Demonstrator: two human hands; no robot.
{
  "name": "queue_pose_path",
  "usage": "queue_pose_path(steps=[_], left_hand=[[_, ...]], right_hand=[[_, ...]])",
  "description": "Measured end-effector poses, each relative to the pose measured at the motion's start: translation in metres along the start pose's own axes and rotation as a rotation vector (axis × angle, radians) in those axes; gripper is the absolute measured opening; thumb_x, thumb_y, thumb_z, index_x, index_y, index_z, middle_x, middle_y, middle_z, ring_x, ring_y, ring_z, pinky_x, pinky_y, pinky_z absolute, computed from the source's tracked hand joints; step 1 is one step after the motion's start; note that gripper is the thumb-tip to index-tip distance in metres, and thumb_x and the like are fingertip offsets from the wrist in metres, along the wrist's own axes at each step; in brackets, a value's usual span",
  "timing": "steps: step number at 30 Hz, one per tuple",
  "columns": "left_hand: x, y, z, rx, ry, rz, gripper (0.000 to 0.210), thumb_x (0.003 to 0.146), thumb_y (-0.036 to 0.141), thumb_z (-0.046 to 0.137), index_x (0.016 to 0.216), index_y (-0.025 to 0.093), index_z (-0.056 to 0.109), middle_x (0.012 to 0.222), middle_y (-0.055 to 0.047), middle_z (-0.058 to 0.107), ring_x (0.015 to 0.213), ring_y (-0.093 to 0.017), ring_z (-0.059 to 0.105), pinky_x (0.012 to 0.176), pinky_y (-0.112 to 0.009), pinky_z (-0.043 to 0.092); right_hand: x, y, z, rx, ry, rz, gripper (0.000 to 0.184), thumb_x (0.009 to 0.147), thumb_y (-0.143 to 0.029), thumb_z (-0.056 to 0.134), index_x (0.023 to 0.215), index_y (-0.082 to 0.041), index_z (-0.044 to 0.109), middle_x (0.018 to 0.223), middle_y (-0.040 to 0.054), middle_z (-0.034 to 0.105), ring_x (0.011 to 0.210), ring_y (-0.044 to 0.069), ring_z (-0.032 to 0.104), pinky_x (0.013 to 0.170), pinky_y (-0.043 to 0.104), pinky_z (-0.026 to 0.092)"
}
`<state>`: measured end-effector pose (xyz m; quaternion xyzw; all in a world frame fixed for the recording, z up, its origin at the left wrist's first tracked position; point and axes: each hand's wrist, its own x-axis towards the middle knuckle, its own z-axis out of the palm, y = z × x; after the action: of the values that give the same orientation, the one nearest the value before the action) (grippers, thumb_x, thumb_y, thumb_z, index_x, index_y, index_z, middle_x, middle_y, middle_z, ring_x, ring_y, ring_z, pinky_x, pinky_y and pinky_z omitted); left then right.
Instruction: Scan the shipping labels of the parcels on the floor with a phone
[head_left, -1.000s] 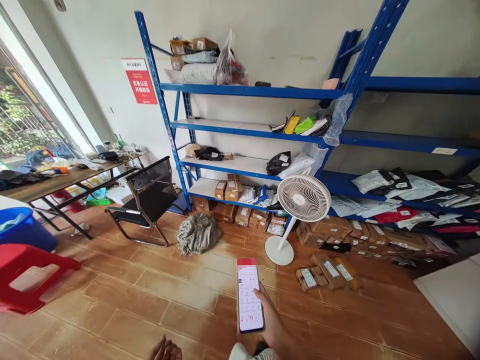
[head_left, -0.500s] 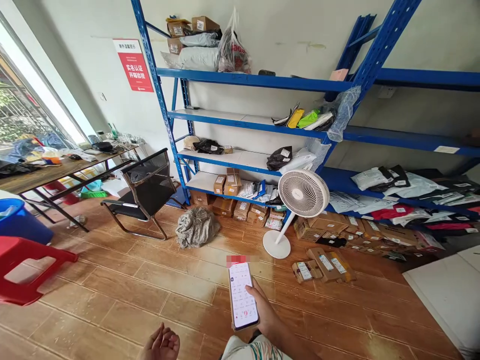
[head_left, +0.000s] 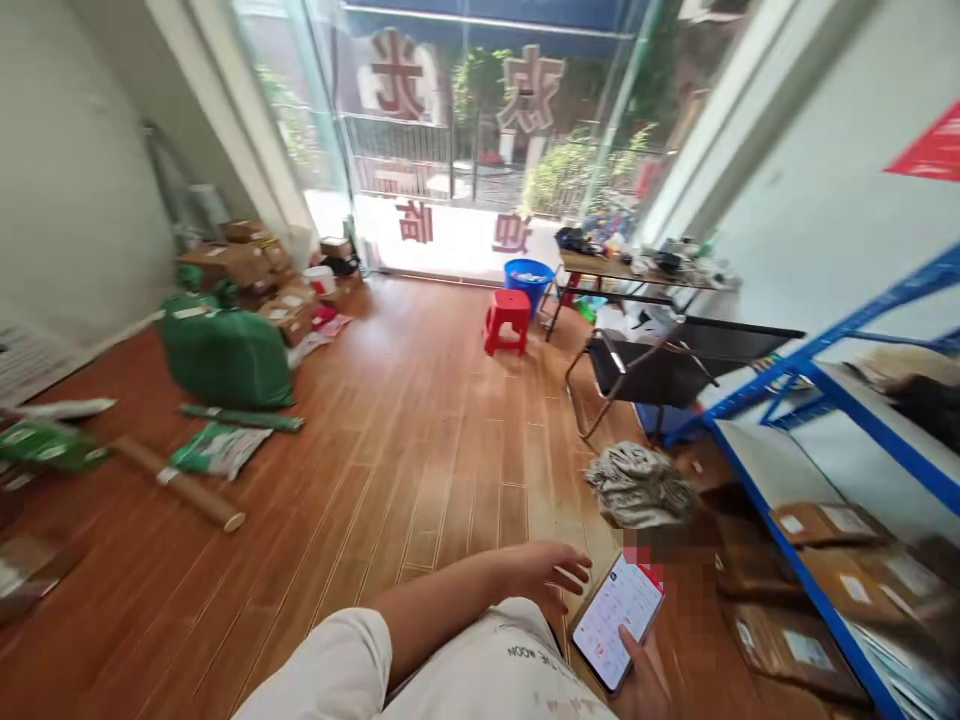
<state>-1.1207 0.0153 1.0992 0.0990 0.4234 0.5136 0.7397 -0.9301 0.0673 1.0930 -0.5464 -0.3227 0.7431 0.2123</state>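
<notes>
Wooden floor (head_left: 420, 440) lies below right fingers (head_left: 636, 652) clasping a phone (head_left: 609, 622), left fingers (head_left: 571, 561) apart

Brown plank floor (head_left: 420, 420) bears green sack (head_left: 225, 355), cardboard tube (head_left: 184, 487), red stool (head_left: 508, 318), crumpled grey bundle (head_left: 637, 485); low shelf (head_left: 772, 470), brown parcels (head_left: 829, 522).

- From my end, I'm seeing bare floor (head_left: 420, 400) running up the middle toward the glass (head_left: 465, 150), leaving a wide lane.
- On the left, the tube (head_left: 187, 490) and green sack (head_left: 229, 350) are bounding it.
- Farther up, the stool (head_left: 510, 304) is standing in front of the bin (head_left: 534, 296), hemming the lane's right.
- Nearer, the chair (head_left: 652, 368) and cloth (head_left: 637, 485) are blocking my way rightward, the shelf (head_left: 772, 465) slanting just beside.
- Between left hand (head_left: 540, 575) and phone (head_left: 611, 625), I'm finding only a narrow gap.
</notes>
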Motion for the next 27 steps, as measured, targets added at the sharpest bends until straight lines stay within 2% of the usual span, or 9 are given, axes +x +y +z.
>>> queue_pose_path(steps=[2,5,8,12,15,17,20,24,27], left_hand=[[-0.010,-0.008,-0.012,-0.032,-0.014,0.036,0.047,0.077,0.049,0.063,0.110,0.016,0.060,0.097,-0.011,0.062,0.089,-0.022,0.059,0.081,-0.038,0.048],[-0.026,-0.006,-0.028,-0.157,0.072,0.193,0.054,0.078,0.052,0.062,0.120,0.019,0.052,0.101,-0.010,0.064,0.088,-0.021,0.062,0.080,-0.038,0.049],[-0.045,0.008,-0.044,-0.268,0.124,0.393,0.057,0.081,0.053,0.060,0.127,0.024,0.043,0.112,-0.010,0.063,0.089,-0.020,0.065,0.079,-0.036,0.050],[-0.073,0.034,-0.054,-0.280,0.164,0.456,0.058,0.088,0.051,0.050,0.139,0.029,0.034,0.120,-0.013,0.063,0.092,-0.026,0.067,0.071,-0.038,0.053],[-0.084,0.054,-0.058,-0.333,0.286,0.574,0.060,0.089,0.047,0.049,0.145,0.029,0.032,0.125,-0.015,0.061,0.100,-0.030,0.066,0.070,-0.039,0.056],[-0.085,0.068,-0.059,-0.372,0.372,0.641,0.061,0.090,0.044,0.049,0.147,0.031,0.030,0.131,-0.015,0.058,0.103,-0.030,0.066,0.072,-0.041,0.057],[-0.081,0.087,-0.063,-0.393,0.480,0.659,0.063,0.090,0.041,0.050,0.149,0.033,0.027,0.138,-0.015,0.053,0.101,-0.031,0.066,0.069,-0.041,0.058],[-0.074,0.105,-0.067,-0.428,0.571,0.654,0.065,0.090,0.043,0.049,0.150,0.031,0.027,0.142,-0.017,0.049,0.102,-0.033,0.065,0.064,-0.039,0.058],[-0.068,0.113,-0.070,-0.454,0.596,0.668,0.066,0.090,0.041,0.047,0.151,0.032,0.023,0.141,-0.017,0.049,0.104,-0.033,0.065,0.064,-0.038,0.058]], right_hand=[[0.007,0.002,0.032,-0.015,-0.171,-0.007,0.087,0.050,-0.048,0.083,0.129,-0.044,0.047,0.122,0.0053,0.069,0.117,0.037,0.062,0.096,0.051,0.052],[0.019,-0.004,0.083,-0.049,-0.366,0.007,0.083,0.047,-0.032,0.087,0.122,-0.041,0.052,0.099,0.0005,0.076,0.096,0.032,0.072,0.087,0.048,0.058],[0.033,-0.018,0.134,-0.108,-0.499,0.030,0.071,0.054,-0.031,0.085,0.118,-0.035,0.054,0.094,-0.0005,0.076,0.087,0.028,0.074,0.080,0.044,0.060],[0.052,-0.037,0.194,-0.159,-0.666,0.025,0.054,0.067,-0.032,0.076,0.116,-0.028,0.055,0.091,-0.0002,0.076,0.080,0.023,0.074,0.074,0.036,0.060],[0.069,-0.049,0.230,-0.213,-0.766,0.021,0.045,0.072,-0.030,0.070,0.114,-0.024,0.057,0.092,0.0022,0.076,0.077,0.022,0.073,0.071,0.035,0.060],[0.080,-0.055,0.251,-0.249,-0.824,0.007,0.045,0.070,-0.027,0.070,0.113,-0.023,0.058,0.093,0.0024,0.075,0.077,0.021,0.072,0.069,0.033,0.059],[0.097,-0.061,0.274,-0.295,-0.893,-0.025,0.049,0.067,-0.023,0.073,0.114,-0.024,0.057,0.095,0.0013,0.075,0.078,0.020,0.071,0.067,0.031,0.058],[0.115,-0.069,0.292,-0.334,-0.981,-0.020,0.044,0.070,-0.025,0.073,0.112,-0.023,0.058,0.097,0.0020,0.074,0.081,0.020,0.070,0.068,0.030,0.057],[0.127,-0.075,0.303,-0.341,-1.024,0.008,0.036,0.075,-0.031,0.069,0.108,-0.022,0.059,0.096,0.0026,0.074,0.078,0.019,0.069,0.066,0.029,0.056]])
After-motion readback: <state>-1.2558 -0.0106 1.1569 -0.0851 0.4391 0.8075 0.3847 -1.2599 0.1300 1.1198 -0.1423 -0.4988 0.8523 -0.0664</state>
